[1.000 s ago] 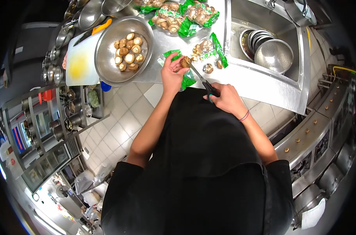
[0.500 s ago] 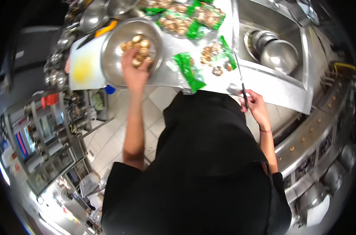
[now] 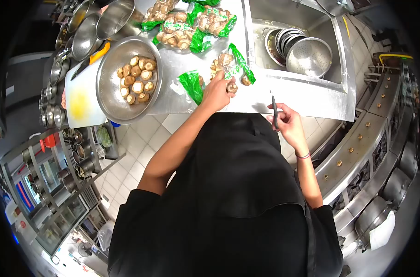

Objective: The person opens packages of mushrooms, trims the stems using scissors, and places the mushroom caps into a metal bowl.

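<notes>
Right now a loose mushroom [image 3: 232,87] lies on the counter [image 3: 258,98] at the fingertips of my left hand [image 3: 214,95]; those fingers are bent downward over it, palm toward the steel, and I cannot tell whether they pinch it or only touch it. Just beyond my fingers sits an opened bag [image 3: 226,59], clear plastic with a green strip down its right side, with mushrooms showing in it, and another mushroom [image 3: 245,80] rests by the lower end of that strip. My right hand [image 3: 289,124] is curled round the dark handle of the scissors [image 3: 275,113], pinching it between thumb and fingers near the counter's front edge, blades pointing away from me. Left of my left hand lies a green wrapper [image 3: 191,87], well apart from the scissors. Further left stands a wide metal bowl [image 3: 104,87] with a heap of mushrooms in it, some brown caps up, some showing pale undersides. Beside it is a white board [image 3: 76,104] stained yellow, with a knife [image 3: 98,53] along its far end, orange handle by the bowl. Full packs [image 3: 177,34] lie behind the opened bag. To the right, the sink [image 3: 261,46] holds a colander [image 3: 310,57] leaning against stacked pans.
</notes>
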{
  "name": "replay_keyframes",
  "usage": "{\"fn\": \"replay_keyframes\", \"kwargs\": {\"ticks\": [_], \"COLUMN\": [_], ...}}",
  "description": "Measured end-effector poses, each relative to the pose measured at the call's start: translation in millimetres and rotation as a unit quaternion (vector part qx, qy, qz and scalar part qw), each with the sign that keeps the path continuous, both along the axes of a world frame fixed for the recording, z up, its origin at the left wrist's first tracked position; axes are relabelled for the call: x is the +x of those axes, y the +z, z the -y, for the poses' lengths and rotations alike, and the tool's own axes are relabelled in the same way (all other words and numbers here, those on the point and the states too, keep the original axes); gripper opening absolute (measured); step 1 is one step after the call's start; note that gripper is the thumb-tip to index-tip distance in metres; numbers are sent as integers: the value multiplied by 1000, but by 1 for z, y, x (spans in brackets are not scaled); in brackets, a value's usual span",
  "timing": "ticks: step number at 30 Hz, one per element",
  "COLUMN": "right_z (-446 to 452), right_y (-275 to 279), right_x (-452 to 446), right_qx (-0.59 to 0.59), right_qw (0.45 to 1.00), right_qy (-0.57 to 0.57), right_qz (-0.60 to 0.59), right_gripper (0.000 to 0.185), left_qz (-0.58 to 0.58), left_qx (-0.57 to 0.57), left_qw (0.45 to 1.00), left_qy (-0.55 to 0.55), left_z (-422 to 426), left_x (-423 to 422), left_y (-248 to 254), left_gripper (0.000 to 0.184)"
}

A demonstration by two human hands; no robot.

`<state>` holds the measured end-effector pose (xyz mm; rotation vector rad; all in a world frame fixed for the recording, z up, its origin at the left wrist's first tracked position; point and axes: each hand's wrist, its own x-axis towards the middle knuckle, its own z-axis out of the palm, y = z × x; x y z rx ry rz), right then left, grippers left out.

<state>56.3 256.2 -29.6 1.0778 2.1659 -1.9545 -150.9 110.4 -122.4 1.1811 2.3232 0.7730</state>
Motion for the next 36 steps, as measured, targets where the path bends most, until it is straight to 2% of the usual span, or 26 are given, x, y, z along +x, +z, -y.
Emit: {"fn": "replay_keyframes", "kwargs": {"ticks": [1, 2, 3, 4, 5, 7, 8, 9, 11, 15, 17, 19, 21, 24, 27, 29, 30, 32, 33, 35, 36], "right_z": [6, 10, 17, 22, 27, 35, 38, 40, 43, 44, 43, 45, 52, 54, 56, 53, 51, 55, 49, 34, 31], "right_y": [1, 7, 11, 12, 11, -1, -5, -8, -9, -6, -12, -8, -2, -2, -15, -14, -22, -45, -30, -23, -22], "right_x": [-2, -3, -9, -15, -21, -27, -30, -35, -40, -47, -45, -47, -47, -50, -44, -46, -41, -23, -21, -14, -9], "right_qx": [75, 136, 122, 156, 193, 163, 209, 254, 255, 270, 239, 228, 210, 220, 218, 175, 162, 25, -33, -53, -83], "right_qw": [996, 987, 988, 980, 970, 976, 963, 947, 944, 935, 944, 946, 950, 951, 954, 962, 964, 990, 991, 986, 992], "right_qy": [44, 73, 83, 113, 142, 146, 171, 197, 208, 228, 228, 228, 228, 208, 204, 197, 203, 129, 130, 150, 91], "right_qz": [18, 52, 52, 48, 41, 22, 8, -8, -12, 43, 23, 23, 31, 58, 35, 67, 57, -47, 30, 47, 37], "right_gripper": [28, 34, 34, 35, 36, 42, 41, 39, 38, 33, 31, 30, 29, 26, 25, 25, 24, 22, 22, 24, 24], "left_qz": [3, 92, 177, 283, 277, 407, 423, 421, 425, 429, 415, 319, 325, 328, 285, 315, 293, 261, 173, -40, -4], "left_qx": [-7, 48, 100, 224, 217, 246, 242, 242, 285, 262, 273, 241, 231, 273, 235, 187, 205, 227, 180, 190, 219], "left_qw": [1000, 990, 963, 909, 910, 846, 840, 838, 819, 812, 815, 865, 865, 851, 884, 889, 892, 886, 918, 920, 895], "left_qy": [7, 91, 176, 208, 218, 242, 239, 247, 258, 297, 298, 303, 304, 306, 286, 276, 277, 309, 308, 340, 388], "left_z": [1, 4, 12, 18, 29, 38, 43, 45, 50, 58, 56, 51, 47, 39, 39, 38, 39, 55, 68, 100, 117], "left_x": [-1, -6, -10, -15, -18, -21, -21, -19, -15, -11, -7, 0, 6, 5, 7, 6, 6, -7, -15, -44, -62], "left_y": [3, 3, 1, -3, -4, 13, 15, 19, 25, 35, 31, 30, 26, 22, 16, 18, 14, 10, 37, 67, 75], "left_gripper": [46, 45, 44, 44, 44, 48, 56, 56, 58, 53, 50, 48, 46, 43, 43, 41, 40, 36, 34, 26, 21]}}
